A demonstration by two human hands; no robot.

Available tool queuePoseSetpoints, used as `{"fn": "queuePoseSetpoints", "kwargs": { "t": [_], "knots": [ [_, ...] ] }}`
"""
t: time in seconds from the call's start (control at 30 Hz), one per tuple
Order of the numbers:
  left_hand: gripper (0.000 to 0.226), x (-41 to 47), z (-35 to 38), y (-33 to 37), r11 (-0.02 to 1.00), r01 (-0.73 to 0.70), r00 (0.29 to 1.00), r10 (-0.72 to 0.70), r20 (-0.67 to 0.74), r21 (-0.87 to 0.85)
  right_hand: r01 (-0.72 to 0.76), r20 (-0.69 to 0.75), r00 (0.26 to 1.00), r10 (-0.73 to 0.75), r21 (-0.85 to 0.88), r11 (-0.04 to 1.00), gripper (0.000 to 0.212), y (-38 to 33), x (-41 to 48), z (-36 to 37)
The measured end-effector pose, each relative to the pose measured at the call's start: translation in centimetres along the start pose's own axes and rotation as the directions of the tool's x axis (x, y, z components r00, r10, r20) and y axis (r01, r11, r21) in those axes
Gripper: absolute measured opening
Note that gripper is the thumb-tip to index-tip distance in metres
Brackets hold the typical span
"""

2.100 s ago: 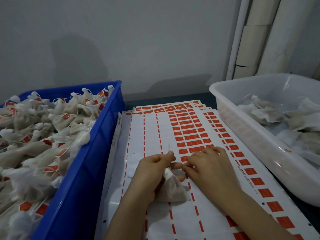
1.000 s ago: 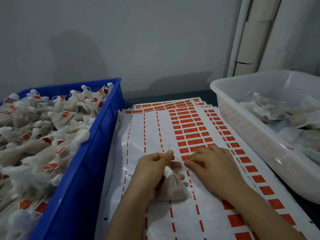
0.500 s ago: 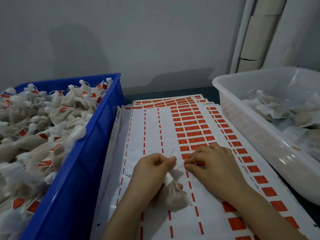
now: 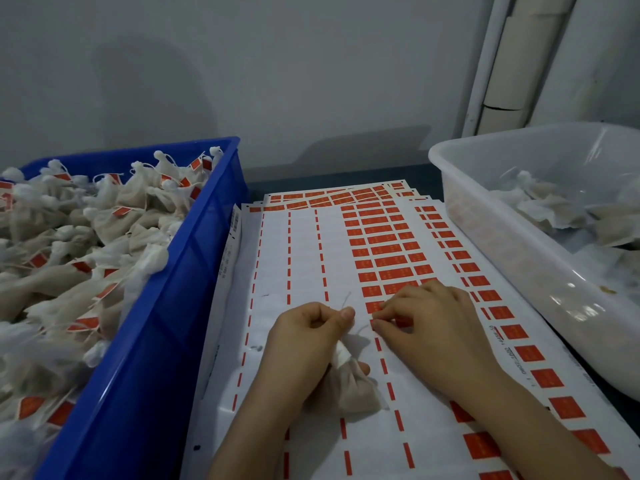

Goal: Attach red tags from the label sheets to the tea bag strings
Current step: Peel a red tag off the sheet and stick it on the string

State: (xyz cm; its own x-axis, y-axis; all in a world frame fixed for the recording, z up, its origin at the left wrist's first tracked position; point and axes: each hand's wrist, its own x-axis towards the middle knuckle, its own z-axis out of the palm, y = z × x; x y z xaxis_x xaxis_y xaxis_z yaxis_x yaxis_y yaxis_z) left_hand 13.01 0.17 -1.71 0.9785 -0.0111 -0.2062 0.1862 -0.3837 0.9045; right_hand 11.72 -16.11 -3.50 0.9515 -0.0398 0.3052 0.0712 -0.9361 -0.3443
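A white label sheet [image 4: 304, 258] with rows of red tags [image 4: 388, 251] lies flat in the middle of the table. My left hand [image 4: 304, 337] rests on it, holding a beige tea bag [image 4: 353, 389] under the palm and pinching its white string [image 4: 346, 301] between thumb and forefinger. My right hand [image 4: 426, 327] lies just to the right, fingertips curled down onto a red tag [image 4: 375, 306] at the sheet, close to the string's loose end. Whether the tag is lifted off the sheet is hidden by the fingers.
A blue bin [image 4: 145, 341] at the left is heaped with tagged tea bags [image 4: 69, 254]. A clear white tub [image 4: 512, 258] at the right holds untagged tea bags [image 4: 568, 213]. More label sheets are stacked underneath. A grey wall and white pipes [image 4: 505, 64] stand behind.
Both hands stay in nearly the same spot on the sheet. The right fingertips have worked at the red tag beside the string. The camera has tilted slightly.
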Motion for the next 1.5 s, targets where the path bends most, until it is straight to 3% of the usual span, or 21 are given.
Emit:
{"fn": "queuePoseSetpoints", "kwargs": {
  "t": [0.87, 1.13, 1.5],
  "knots": [
    [0.023, -0.1, -0.2, 0.1, 1.0, -0.002, 1.0, 0.003, 0.029, -0.03, -0.101, 0.092, 0.991, 0.098, 0.031, 0.994, 0.025, -0.8, 1.2, -1.0],
    [0.023, -0.1, -0.2, 0.1, 1.0, 0.005, 1.0, -0.005, 0.019, -0.03, -0.154, 0.165, 0.977, 0.132, 0.124, 0.98, 0.023, -1.1, 1.5, -1.7],
    [0.023, -0.3, -0.1, 0.3, 0.999, 0.026, 1.0, -0.026, 0.017, -0.031, -0.19, 0.162, 0.97, 0.183, 0.031, 0.981, 0.016, -1.2, 2.1, -1.1]
  ]
}}
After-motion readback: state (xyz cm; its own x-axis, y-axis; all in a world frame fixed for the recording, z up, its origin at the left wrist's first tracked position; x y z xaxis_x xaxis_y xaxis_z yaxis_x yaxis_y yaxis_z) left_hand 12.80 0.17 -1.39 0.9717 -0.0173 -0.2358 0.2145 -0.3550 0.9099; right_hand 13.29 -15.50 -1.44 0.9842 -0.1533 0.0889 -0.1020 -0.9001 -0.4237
